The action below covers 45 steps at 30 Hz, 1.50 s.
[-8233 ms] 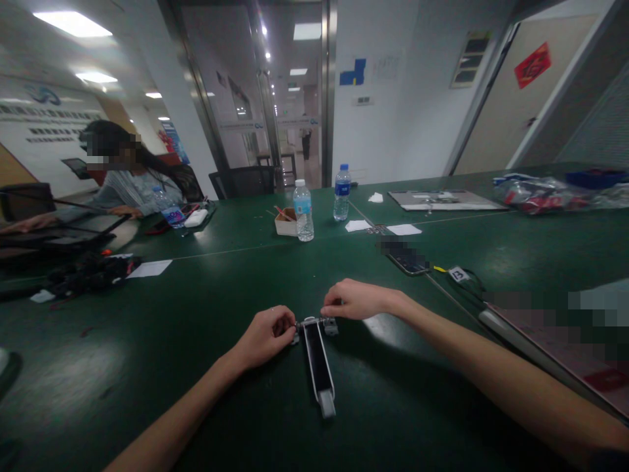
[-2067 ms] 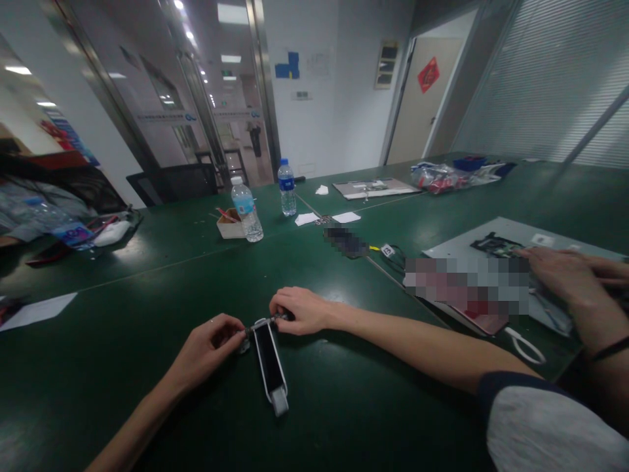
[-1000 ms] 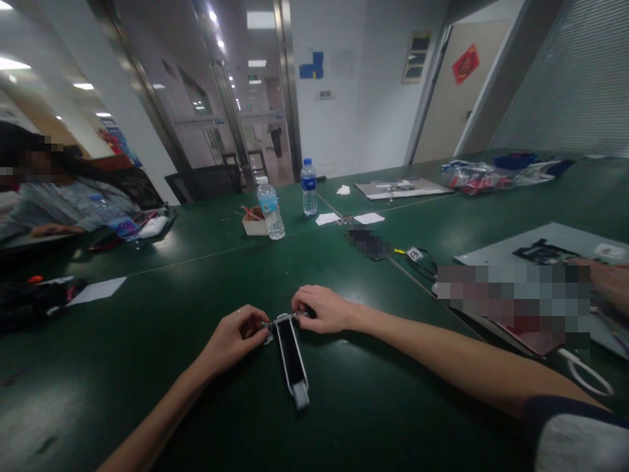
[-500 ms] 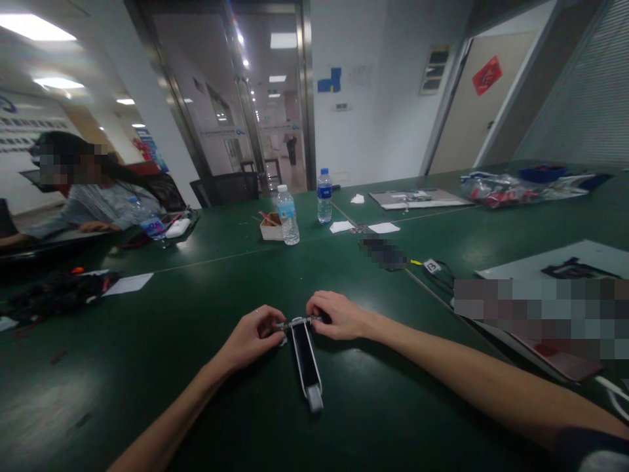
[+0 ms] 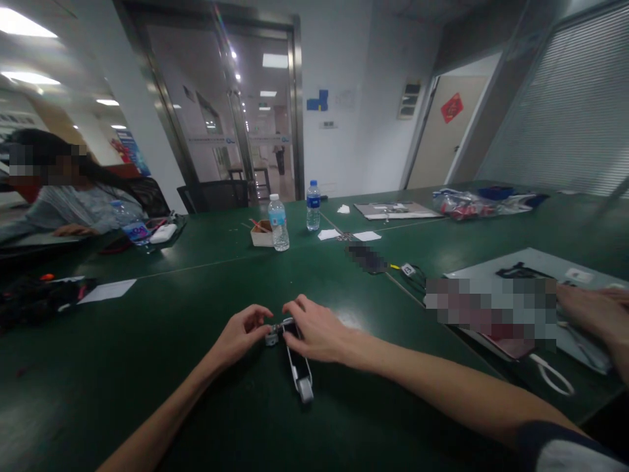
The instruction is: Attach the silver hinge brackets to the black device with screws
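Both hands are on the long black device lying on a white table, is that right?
No, the table is dark green, not white. The head view shows the left hand and right hand both on the long black device lying on it.

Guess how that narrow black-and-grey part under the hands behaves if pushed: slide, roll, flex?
Probably slides, not rolls: the narrow part lies flat on the smooth green table. Likely stiff: straight, hard-edged body. The left hand and right hand touch only its far end, so a nudge there may pivot it.
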Tool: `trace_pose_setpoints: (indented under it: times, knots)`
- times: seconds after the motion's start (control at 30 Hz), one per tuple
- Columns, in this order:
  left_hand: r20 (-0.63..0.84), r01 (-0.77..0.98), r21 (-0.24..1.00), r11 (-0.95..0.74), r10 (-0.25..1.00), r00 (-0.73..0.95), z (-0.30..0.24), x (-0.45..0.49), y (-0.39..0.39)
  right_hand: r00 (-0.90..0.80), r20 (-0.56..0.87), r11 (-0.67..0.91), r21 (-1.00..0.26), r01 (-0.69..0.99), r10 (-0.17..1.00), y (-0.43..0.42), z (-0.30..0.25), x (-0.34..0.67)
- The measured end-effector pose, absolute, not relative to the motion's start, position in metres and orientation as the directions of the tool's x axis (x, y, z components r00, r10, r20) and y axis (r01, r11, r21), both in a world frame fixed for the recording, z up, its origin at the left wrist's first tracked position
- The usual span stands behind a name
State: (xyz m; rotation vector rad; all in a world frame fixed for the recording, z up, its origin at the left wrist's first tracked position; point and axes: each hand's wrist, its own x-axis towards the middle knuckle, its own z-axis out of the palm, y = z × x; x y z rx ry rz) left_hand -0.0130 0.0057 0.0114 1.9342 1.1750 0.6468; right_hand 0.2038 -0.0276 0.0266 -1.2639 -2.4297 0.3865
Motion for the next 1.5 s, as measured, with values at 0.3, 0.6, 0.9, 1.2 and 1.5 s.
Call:
trace_pose_setpoints:
  times: [0.3,0.6,0.9,1.2,1.5]
  knots:
    - [0.043,0.433,0.876,-0.212,0.929,0.368,0.016,-0.012,0.004,-0.521,-0.013,0.515,-0.125,0.848,0.854,-0.028,0.034,0.169]
    - [0.013,0.449,0.872,-0.193,0.928,0.373,0.018,-0.014,0.002,-0.218,0.096,0.214,0.052,0.975,0.971,0.062,0.017,0.211]
    - [-0.009,0.445,0.878,-0.175,0.924,0.383,0.012,-0.018,0.006,0.030,0.125,-0.033,0.024,0.999,0.992,0.137,-0.006,0.262]
    - [-0.048,0.450,0.884,-0.130,0.930,0.364,0.014,-0.016,0.005,-0.020,0.094,0.015,0.052,0.999,0.995,0.181,-0.009,0.267]
    - [-0.029,0.378,0.918,-0.118,0.932,0.361,0.012,-0.017,0.003,-0.011,0.099,0.007,0.039,0.999,0.995,0.196,-0.020,0.269]
